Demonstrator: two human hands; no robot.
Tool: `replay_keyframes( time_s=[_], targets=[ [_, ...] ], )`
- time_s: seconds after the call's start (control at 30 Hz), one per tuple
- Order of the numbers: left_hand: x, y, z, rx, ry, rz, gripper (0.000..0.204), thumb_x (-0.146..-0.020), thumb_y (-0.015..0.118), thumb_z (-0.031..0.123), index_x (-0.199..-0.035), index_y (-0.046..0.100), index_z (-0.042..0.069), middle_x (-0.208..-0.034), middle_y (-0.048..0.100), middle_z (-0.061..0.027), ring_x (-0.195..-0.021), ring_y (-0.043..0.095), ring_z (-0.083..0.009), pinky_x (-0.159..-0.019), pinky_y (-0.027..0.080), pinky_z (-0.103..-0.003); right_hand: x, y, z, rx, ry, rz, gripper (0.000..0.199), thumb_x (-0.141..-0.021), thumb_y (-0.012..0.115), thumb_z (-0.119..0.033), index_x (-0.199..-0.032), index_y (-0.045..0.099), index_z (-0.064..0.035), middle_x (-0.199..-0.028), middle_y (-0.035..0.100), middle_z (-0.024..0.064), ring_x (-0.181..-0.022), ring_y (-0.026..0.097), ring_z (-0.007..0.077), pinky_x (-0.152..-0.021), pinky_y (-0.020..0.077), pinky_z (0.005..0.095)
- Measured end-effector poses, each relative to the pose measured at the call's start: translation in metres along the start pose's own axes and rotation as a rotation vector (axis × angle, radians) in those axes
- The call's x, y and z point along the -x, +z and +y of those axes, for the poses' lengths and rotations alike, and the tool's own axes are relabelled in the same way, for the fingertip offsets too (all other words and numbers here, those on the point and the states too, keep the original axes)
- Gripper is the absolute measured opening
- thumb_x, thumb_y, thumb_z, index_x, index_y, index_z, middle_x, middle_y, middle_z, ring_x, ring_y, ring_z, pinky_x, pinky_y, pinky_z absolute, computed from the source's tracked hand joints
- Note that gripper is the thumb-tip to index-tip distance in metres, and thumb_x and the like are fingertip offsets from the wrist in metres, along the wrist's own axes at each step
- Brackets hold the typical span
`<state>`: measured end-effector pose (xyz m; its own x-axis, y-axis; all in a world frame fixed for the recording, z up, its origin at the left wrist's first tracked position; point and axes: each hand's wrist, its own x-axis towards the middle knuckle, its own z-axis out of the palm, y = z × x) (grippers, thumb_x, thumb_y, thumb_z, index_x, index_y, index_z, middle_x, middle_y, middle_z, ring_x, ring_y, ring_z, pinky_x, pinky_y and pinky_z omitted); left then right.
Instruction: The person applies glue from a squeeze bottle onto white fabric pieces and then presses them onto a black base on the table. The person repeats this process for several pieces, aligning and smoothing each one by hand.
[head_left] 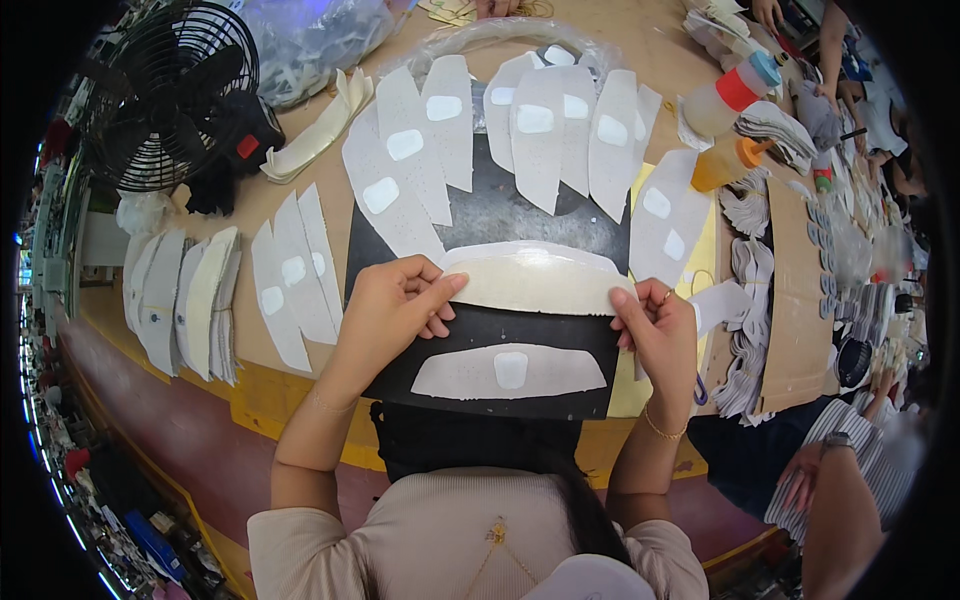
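Note:
Between my two hands a curved cream fabric panel (540, 286) is stretched out flat above a black board (520, 325). Thumb and fingers of my left hand (395, 300) pinch its left end. My right hand (660, 328), wearing a ring, pinches the right end the same way. A white strip (530, 254) shows along the panel's far edge; whether it is joined to the panel I cannot tell. Nearer to me on the board lies a pale grey panel (455, 370) with a white patch (511, 370) at its middle.
Several grey patched panels (538, 150) fan around the board's far side. More panels (285, 275) and fabric stacks (205, 300) lie left, below a black fan (165, 90). To the right stand a red-banded bottle (735, 92) and an orange bottle (722, 165). Other people sit right.

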<state>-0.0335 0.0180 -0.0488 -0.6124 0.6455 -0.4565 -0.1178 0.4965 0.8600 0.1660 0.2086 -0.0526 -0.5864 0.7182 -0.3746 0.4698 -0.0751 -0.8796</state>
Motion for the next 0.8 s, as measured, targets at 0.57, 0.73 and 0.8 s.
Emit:
replay_keyframes(
  time_s=[0.57, 0.73, 0.8],
  targets=[
    [-0.018, 0.003, -0.007, -0.210, 0.012, 0.044, 0.029, -0.087, 0.068, 0.024, -0.073, 0.061, -0.001, -0.051, 0.054, -0.0024, -0.039, 0.047, -0.0061, -0.038, 0.035, -0.020, -0.024, 0.011, 0.010, 0.220, -0.097, 0.116, 0.023, -0.083, 0.069, -0.016, -0.074, 0.060, 0.0034, -0.057, 0.053, -0.0006, -0.053, 0.042, 0.0031, -0.049, 0.0355, 0.0195],
    [-0.017, 0.005, -0.007, -0.270, 0.052, 0.063, 0.028, -0.086, 0.068, 0.022, -0.073, 0.061, -0.001, -0.052, 0.054, -0.0021, -0.040, 0.048, -0.0053, -0.037, 0.035, -0.019, -0.023, 0.013, 0.010, 0.239, -0.127, 0.126, 0.023, -0.084, 0.069, -0.016, -0.074, 0.059, 0.0025, -0.056, 0.051, -0.0007, -0.052, 0.041, 0.0031, -0.048, 0.0346, 0.0196],
    [-0.018, 0.005, -0.008, -0.275, 0.063, 0.065, 0.027, -0.086, 0.068, 0.022, -0.074, 0.060, -0.001, -0.052, 0.054, -0.0017, -0.041, 0.049, -0.0051, -0.037, 0.036, -0.019, -0.023, 0.013, 0.012, 0.241, -0.157, 0.134, 0.023, -0.084, 0.069, -0.016, -0.074, 0.059, 0.0022, -0.056, 0.051, -0.0005, -0.052, 0.041, 0.0033, -0.048, 0.0341, 0.0197]
  ],
)
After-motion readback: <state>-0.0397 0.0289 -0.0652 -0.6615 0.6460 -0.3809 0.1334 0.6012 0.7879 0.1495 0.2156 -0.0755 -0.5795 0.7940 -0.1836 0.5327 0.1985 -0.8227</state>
